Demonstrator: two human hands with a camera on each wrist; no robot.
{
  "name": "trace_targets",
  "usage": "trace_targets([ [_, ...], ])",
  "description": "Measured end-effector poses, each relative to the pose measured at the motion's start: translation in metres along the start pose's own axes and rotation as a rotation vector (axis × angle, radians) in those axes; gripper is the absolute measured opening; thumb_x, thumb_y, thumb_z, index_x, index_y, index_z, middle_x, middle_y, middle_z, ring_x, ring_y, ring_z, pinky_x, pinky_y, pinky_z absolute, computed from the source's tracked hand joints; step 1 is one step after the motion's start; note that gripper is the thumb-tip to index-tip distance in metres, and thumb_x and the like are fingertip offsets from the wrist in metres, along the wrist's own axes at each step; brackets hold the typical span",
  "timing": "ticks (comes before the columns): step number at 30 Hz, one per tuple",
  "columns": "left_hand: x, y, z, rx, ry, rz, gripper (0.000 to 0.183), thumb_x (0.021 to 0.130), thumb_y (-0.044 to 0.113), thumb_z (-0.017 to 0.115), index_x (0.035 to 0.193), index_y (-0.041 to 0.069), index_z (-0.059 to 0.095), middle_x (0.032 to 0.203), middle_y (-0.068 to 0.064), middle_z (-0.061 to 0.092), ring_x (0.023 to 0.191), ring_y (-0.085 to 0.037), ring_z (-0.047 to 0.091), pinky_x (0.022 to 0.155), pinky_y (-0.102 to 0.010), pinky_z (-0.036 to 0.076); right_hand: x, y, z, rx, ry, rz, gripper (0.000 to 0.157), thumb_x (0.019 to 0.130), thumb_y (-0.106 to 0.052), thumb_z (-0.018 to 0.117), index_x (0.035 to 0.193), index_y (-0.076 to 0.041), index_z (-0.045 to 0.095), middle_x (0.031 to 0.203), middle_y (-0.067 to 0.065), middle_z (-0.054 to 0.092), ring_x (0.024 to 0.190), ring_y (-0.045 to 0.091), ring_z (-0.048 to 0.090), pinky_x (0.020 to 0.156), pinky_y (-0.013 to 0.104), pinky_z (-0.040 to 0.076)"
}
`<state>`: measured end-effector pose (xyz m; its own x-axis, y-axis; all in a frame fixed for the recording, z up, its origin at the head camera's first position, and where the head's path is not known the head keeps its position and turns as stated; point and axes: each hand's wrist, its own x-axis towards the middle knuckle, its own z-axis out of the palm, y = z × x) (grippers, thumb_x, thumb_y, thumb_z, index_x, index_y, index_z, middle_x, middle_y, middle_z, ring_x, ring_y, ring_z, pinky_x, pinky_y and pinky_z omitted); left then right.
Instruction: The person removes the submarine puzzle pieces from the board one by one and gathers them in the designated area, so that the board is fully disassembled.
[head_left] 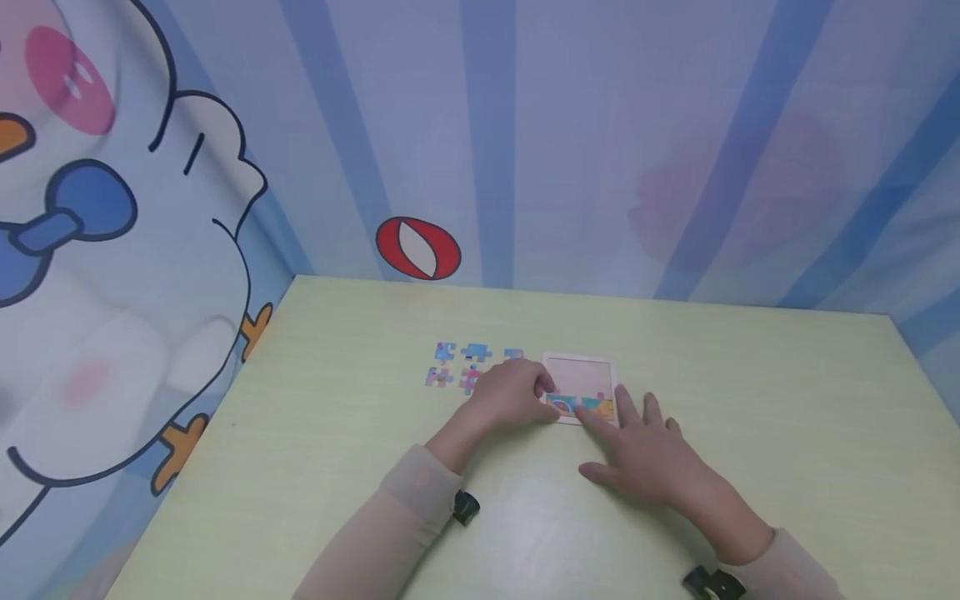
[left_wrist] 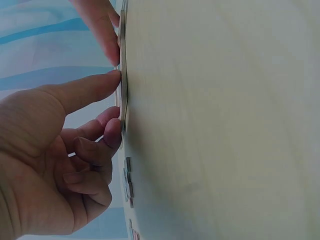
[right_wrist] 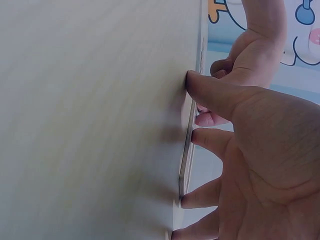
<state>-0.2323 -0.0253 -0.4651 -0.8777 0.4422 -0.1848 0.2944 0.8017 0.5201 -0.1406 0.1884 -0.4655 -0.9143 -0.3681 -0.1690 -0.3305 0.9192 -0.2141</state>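
Observation:
A shallow jigsaw tray with a white rim lies on the table, its upper part bare and pinkish. Along its near side sit a blue jigsaw piece with a rainbow-like pattern and a teal and orange piece. My left hand is at the tray's left side, thumb and forefinger bent around the blue piece and the other fingers curled. From the right, my right hand reaches in with fingers spread. Its forefinger touches the tray's near part between the two pieces, while its thumb rests on the table in the right wrist view.
Several loose jigsaw pieces lie in two rows left of the tray, partly covered by my left hand. The pale wooden table ends at a printed blue striped backdrop. Dark wrist-camera mounts show by both sleeves.

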Motion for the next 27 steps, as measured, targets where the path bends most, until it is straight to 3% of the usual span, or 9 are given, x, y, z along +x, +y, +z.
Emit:
trace_targets([
  [27, -0.0041, 0.0030, 0.0012, -0.013, 0.057, 0.019, 0.019, 0.086, 0.023, 0.083, 0.102, 0.020, 0.073, 0.089, 0.013, 0.066, 0.082, -0.007, 0.061, 0.073, -0.029, 0.048, 0.0003, -0.0007, -0.0009, 0.005, -0.008, 0.003, 0.076, 0.096, -0.057, 0.065, 0.161, -0.025, 0.041, 0.159, 0.039, 0.026, 0.136, 0.073, 0.024, 0.095, 0.082, 0.035],
])
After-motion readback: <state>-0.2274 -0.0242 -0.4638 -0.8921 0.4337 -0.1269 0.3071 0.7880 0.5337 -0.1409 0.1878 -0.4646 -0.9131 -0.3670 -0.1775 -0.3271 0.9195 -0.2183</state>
